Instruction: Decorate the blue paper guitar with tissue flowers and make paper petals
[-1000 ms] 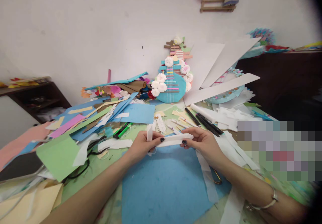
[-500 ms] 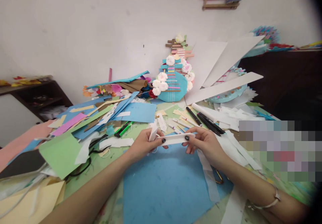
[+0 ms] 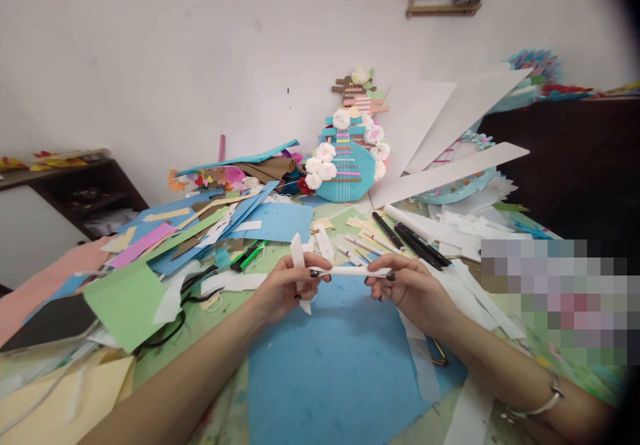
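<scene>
Stretched level between my two hands is a narrow folded white paper strip (image 3: 353, 271). My left hand (image 3: 290, 278) pinches its left end, and another length of white paper (image 3: 298, 255) stands up between those fingers and pokes out below them. At the strip's right end, my right hand (image 3: 407, 281) grips it between thumb and fingers. Both hands hover above a large sheet of blue paper (image 3: 335, 365). Beside my right wrist a translucent white strip (image 3: 423, 365) and part of gold-handled scissors (image 3: 439, 353) lie on the sheet.
Black pens (image 3: 420, 245), white markers (image 3: 360, 245) and a green-black cutter (image 3: 247, 256) lie beyond my hands. Coloured paper scraps (image 3: 125, 305) crowd the left. A blue paper lute with white flowers (image 3: 350, 171) stands against the wall. A blurred patch covers the right edge.
The strip has turned from its flat face to a thin edge-on view. The upright paper in my left hand shows longer, now below the fingers too. The view has shifted slightly.
</scene>
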Demonstrator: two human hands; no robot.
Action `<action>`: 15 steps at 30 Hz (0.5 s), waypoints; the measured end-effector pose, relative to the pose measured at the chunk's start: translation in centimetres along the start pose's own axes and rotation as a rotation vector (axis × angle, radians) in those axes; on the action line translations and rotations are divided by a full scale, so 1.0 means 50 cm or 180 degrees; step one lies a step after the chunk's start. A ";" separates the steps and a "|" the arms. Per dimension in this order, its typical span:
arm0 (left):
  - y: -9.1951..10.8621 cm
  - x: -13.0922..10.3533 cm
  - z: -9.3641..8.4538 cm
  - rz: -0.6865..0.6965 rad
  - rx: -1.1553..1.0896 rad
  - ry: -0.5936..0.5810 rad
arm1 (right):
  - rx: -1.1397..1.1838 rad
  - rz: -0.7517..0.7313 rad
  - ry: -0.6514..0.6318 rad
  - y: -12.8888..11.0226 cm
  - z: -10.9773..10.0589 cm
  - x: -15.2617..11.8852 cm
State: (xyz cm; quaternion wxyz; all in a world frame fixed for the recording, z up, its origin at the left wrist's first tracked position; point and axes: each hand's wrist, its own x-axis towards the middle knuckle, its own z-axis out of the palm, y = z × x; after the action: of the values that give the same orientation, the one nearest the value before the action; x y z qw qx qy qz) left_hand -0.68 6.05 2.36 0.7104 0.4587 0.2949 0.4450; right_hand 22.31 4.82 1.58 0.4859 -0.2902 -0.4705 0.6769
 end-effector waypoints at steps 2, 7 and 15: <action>-0.001 -0.001 0.002 0.0069 0.0037 -0.0004 | -0.0192 -0.0052 0.0028 0.003 0.002 0.001; -0.010 0.003 0.003 0.0273 0.0486 0.0348 | -0.1033 -0.0149 0.0303 0.007 0.013 0.003; -0.015 0.011 0.006 0.0476 0.0569 0.0487 | -0.1406 0.0419 0.0175 0.011 0.014 0.008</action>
State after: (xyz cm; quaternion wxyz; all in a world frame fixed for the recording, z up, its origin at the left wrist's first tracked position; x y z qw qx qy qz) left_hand 0.09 6.31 1.77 0.6070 0.5056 0.3516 0.5023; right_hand 21.39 4.89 1.38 0.3781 -0.4379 -0.5739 0.5796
